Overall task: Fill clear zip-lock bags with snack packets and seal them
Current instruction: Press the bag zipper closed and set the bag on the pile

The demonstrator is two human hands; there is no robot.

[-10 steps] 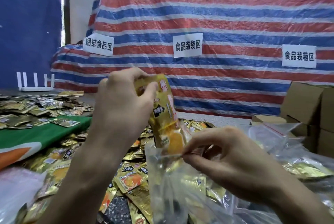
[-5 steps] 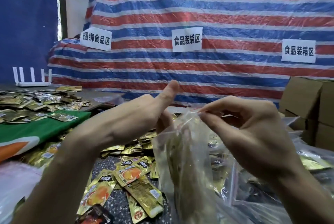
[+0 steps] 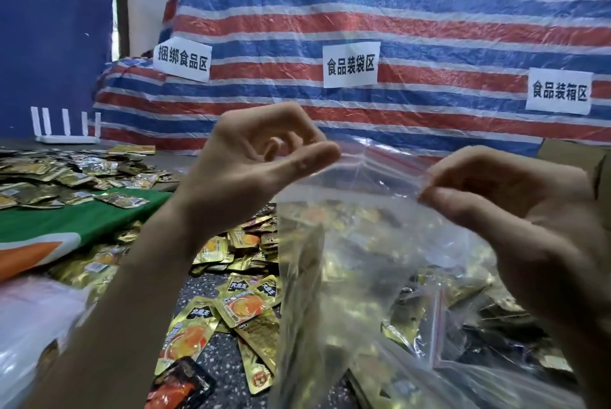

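A red, white and blue striped tarp (image 3: 413,12) fills the background. Below it the speckled table (image 3: 221,362) carries a green cloth (image 3: 86,223) and a scatter of gold snack packets (image 3: 246,304). The clear zip-lock bag (image 3: 357,276) hangs upright above the table's right side, with gold packets showing blurred through its film. The left hand (image 3: 244,177) has its grip pinched on the bag's top edge at the left. The right hand (image 3: 522,210) has its grip pinched on the same edge at the right. Three white paper labels (image 3: 351,64) sit on the tarp.
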